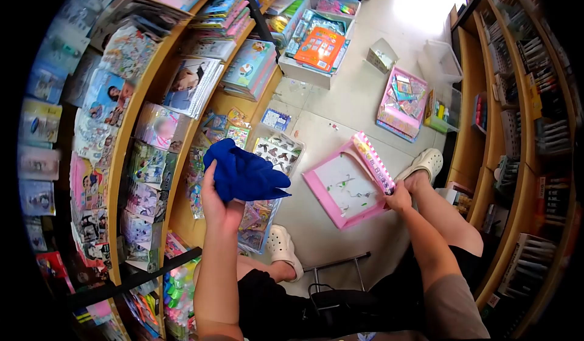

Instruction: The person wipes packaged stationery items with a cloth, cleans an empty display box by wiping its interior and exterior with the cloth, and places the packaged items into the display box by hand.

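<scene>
A crumpled blue cloth (246, 172) is bunched up in my left hand (222, 204), held in front of the left shelf. Its folds hide most of those fingers. My right hand (399, 199) grips the right edge of a pink cardboard box (313, 186), close to my right knee. The box is tilted, its printed side (372, 161) facing up. Inside, the pale bottom shows small green and dark specks and scraps. Below the cloth, trays of stickers (278, 151) and small packets lie by the shelf foot.
Left shelves (176, 177) carry notebooks and picture cards; right shelves (486, 128) hold pens. On the floor stand a white box with an orange packet (320, 48), a pink box of cards (401, 101) and clear plastic bins (441, 61). A metal stool frame (337, 265) is between my legs.
</scene>
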The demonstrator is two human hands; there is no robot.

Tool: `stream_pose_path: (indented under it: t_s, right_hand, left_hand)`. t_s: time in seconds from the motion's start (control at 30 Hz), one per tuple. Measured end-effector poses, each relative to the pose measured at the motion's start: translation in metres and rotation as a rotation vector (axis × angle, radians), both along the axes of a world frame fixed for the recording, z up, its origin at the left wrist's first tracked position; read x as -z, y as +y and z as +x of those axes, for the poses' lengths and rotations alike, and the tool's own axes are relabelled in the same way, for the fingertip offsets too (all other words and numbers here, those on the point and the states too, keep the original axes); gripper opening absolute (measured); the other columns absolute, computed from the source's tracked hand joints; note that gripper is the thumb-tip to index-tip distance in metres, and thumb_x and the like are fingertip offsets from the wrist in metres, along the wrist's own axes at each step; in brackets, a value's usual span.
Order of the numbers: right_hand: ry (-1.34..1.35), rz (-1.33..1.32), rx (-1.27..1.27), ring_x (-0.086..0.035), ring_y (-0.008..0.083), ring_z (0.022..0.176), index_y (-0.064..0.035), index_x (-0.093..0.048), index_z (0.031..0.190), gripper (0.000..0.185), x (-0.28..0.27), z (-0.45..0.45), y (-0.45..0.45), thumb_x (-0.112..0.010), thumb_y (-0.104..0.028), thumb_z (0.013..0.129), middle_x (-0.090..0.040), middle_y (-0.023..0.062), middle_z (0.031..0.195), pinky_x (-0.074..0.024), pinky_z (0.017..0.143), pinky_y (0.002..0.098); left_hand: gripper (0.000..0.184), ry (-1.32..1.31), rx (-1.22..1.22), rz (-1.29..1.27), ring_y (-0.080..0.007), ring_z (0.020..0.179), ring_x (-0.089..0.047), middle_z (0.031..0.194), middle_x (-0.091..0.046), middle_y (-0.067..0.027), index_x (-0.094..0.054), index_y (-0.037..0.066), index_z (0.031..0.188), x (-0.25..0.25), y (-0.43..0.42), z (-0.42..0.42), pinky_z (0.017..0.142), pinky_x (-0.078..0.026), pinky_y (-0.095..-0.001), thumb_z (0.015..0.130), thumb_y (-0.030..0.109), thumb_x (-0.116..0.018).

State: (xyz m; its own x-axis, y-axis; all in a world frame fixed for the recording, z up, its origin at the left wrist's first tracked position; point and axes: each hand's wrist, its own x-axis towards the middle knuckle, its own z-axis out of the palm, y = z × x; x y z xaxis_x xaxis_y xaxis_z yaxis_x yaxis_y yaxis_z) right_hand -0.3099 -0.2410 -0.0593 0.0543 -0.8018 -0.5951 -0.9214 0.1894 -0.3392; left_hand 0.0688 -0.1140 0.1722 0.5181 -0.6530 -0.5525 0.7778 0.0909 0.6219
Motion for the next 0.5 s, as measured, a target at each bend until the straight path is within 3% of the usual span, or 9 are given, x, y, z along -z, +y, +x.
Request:
stream_pose_path:
  t_s: [0.1, 0.13, 0.23, 0.37, 0.4, 0.5]
  right_hand:
    - [-0.237, 0.080, 0.201, -0.065, 0.0281, 0.071, 0.0021, -0.038, 0.101, 0.060, -0.010, 0.002, 0.016, -0.077, -0.018, 0.061, -0.061, 0.0189, 0.086, -0.0525, 0.062, 0.0372]
    - [-0.252, 0.095, 0.257, -0.064, 0.0233, 0.058, 0.0036, -0.036, 0.101, 0.060, -0.026, 0.009, 0.022, -0.078, -0.009, 0.060, -0.060, 0.0183, 0.084, -0.0521, 0.049, 0.0346]
    - [-0.403, 0.125, 0.391, -0.063, 0.0211, 0.053, 0.0033, -0.034, 0.104, 0.062, -0.029, 0.006, 0.033, -0.076, -0.006, 0.061, -0.060, 0.0170, 0.082, -0.0515, 0.046, 0.0336]
    - [-0.557, 0.239, 0.389, -0.062, 0.0186, 0.054, 0.0045, -0.052, 0.087, 0.030, -0.021, -0.009, 0.025, -0.069, -0.007, 0.065, -0.062, 0.0112, 0.069, -0.0507, 0.046, 0.0287]
    - [-0.507, 0.170, 0.366, -0.061, 0.0179, 0.054, 0.0039, -0.059, 0.076, 0.018, -0.024, -0.006, 0.021, -0.067, -0.009, 0.066, -0.062, 0.0089, 0.065, -0.0487, 0.046, 0.0286]
    - [-0.417, 0.196, 0.351, -0.059, 0.0177, 0.053, 0.0039, -0.061, 0.077, 0.020, -0.051, -0.001, -0.005, -0.068, -0.012, 0.066, -0.062, 0.0082, 0.066, -0.0460, 0.046, 0.0296]
  left_hand:
    - [0.029, 0.002, -0.008, -0.038, -0.0192, 0.093, -0.060, 0.099, -0.063, -0.0045, -0.060, 0.009, 0.102, -0.006, 0.008, 0.002, 0.085, -0.048, -0.0363, 0.086, 0.032, -0.053]
    - [0.029, 0.006, -0.010, -0.047, -0.0192, 0.093, -0.060, 0.099, -0.063, -0.0044, -0.060, 0.009, 0.102, -0.008, 0.010, 0.002, 0.085, -0.048, -0.0362, 0.086, 0.032, -0.053]
    - [0.029, 0.017, -0.026, -0.075, -0.0194, 0.093, -0.060, 0.099, -0.063, -0.0043, -0.060, 0.010, 0.103, -0.013, 0.016, 0.004, 0.085, -0.048, -0.0361, 0.086, 0.032, -0.053]
    - [0.028, 0.052, -0.026, -0.150, -0.0200, 0.095, -0.059, 0.101, -0.062, -0.0043, -0.059, 0.011, 0.104, -0.020, 0.016, 0.007, 0.086, -0.047, -0.0368, 0.085, 0.031, -0.053]
    - [0.028, 0.069, -0.017, -0.174, -0.0202, 0.096, -0.059, 0.102, -0.062, -0.0043, -0.059, 0.011, 0.104, -0.023, 0.015, 0.005, 0.086, -0.046, -0.0371, 0.085, 0.031, -0.053]
    - [0.029, 0.091, -0.036, -0.205, -0.0209, 0.097, -0.058, 0.103, -0.061, -0.0043, -0.058, 0.011, 0.105, -0.026, 0.013, 0.004, 0.087, -0.046, -0.0382, 0.085, 0.031, -0.053]
